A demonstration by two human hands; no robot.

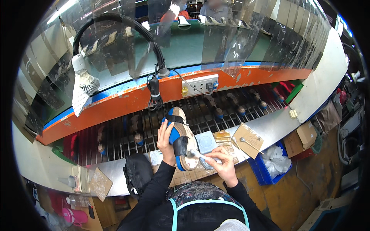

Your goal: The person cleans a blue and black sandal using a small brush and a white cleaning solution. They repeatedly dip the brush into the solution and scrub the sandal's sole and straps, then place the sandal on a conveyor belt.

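Observation:
My left hand (165, 143) is wrapped round a shoe upper on a blue last (174, 135), tilted with its beige underside showing. Black straps (180, 146) cross the upper. A small brush (198, 154) with a pale handle is pinched in my right hand (224, 164), its bristles against the underside near the end closer to me. Just beyond that hand sits a light grey-blue square container or lid (206, 141). A round blue-grey rim (207, 164) shows partly beneath the brush, its contents hidden.
Behind the work ledge, rollers or bars (194, 122) carry several lasted shoes (138, 138). An orange beam (131, 104) holds a socket strip (200, 85) and a bendable lamp (85, 82). A black bag (138, 173) lies left; cardboard (248, 140) and a blue bin (259, 169) stand right.

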